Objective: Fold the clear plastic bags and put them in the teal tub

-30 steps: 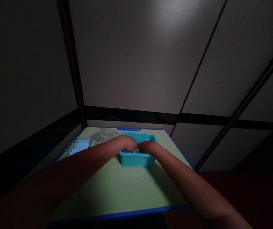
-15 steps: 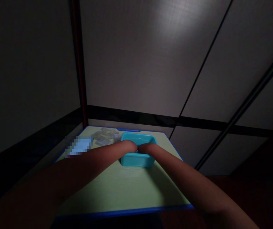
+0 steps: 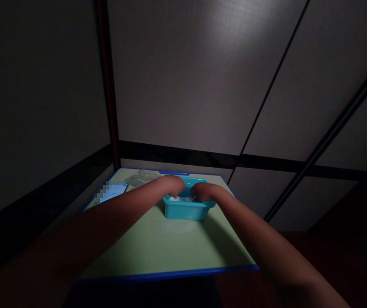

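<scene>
A turquoise plastic bin (image 3: 186,212) stands on a small pale-green table. Inside it lies some shiny clear plastic (image 3: 180,199), too dim and small to name more exactly. My left hand (image 3: 174,185) reaches over the bin's left side, its fingers bent down and hidden behind the hand. Over the right side, my right hand (image 3: 201,191) dips into the bin with its fingers curled downward in shadow. Whether either hand grips the plastic cannot be made out.
Crumpled clear plastic bags (image 3: 140,177) lie at the table's back left. A phone-like device with a lit screen (image 3: 114,193), partly pixelated, lies near the left edge. The tabletop (image 3: 170,252) has a blue rim. Dark cabinet panels (image 3: 183,85) rise close behind.
Both hands have lifted slightly and moved apart inside the bin, uncovering shiny plastic between them. The bin sits at nearly the same spot, and the view has shifted a little.
</scene>
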`<state>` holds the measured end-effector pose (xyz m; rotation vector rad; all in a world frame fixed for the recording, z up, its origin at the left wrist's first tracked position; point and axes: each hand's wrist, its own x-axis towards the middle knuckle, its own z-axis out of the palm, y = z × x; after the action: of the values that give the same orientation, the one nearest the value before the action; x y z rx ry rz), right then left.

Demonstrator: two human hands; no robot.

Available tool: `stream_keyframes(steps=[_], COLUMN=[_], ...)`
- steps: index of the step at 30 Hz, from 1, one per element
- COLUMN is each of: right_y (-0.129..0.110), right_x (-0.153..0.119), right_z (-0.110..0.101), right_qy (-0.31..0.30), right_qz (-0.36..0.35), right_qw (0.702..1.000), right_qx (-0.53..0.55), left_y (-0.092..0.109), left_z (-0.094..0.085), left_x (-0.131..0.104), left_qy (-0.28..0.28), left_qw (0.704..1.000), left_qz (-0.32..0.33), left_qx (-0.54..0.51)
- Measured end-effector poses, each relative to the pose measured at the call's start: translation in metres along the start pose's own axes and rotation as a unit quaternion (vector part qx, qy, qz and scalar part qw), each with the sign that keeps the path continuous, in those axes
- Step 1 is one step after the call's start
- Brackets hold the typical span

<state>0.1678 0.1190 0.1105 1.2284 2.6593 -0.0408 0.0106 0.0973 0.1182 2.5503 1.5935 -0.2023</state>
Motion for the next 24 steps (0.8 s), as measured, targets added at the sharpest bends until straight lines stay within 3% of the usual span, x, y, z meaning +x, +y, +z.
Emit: stream_keyframes(steps=[1, 5, 8, 11, 14, 17, 20, 24], right_y=[0.001, 0.002, -0.006, -0.018, -0.030, -0.034, -0.029, -0.010], right_x=[-0.007, -0.033, -0.048, -0.059, -0.067, -0.072, -0.076, -0.082], right_z=[-0.006, -0.017, -0.011, 0.004, 0.019, 0.031, 0.042, 0.053], right_qy=[0.002, 0.079, 0.129, 0.178, 0.206, 0.221, 0.246, 0.273], right_qz=[-0.005, 0.017, 0.007, -0.027, -0.038, -0.022, 0.015, 0.061], right_qw=[1.000, 0.997, 0.991, 0.984, 0.978, 0.974, 0.967, 0.958], right_qx=[-0.003, -0.009, 0.018, 0.019, -0.014, -0.052, -0.064, -0.061], left_y=[-0.004, -0.027, -0.044, -0.057, -0.066, -0.072, -0.074, -0.072], left_z=[-0.008, -0.021, -0.002, 0.034, 0.071, 0.097, 0.110, 0.113], left_x=[-0.008, -0.039, -0.052, -0.052, -0.043, -0.034, -0.030, -0.032], left_qy=[0.017, 0.189, 0.267, 0.331, 0.364, 0.358, 0.339, 0.333], left_qw=[1.000, 0.981, 0.960, 0.927, 0.896, 0.895, 0.908, 0.925], left_qz=[0.001, 0.024, -0.003, -0.077, -0.147, -0.198, -0.184, -0.120], left_qx=[0.004, -0.036, -0.090, -0.159, -0.206, -0.177, -0.165, -0.137])
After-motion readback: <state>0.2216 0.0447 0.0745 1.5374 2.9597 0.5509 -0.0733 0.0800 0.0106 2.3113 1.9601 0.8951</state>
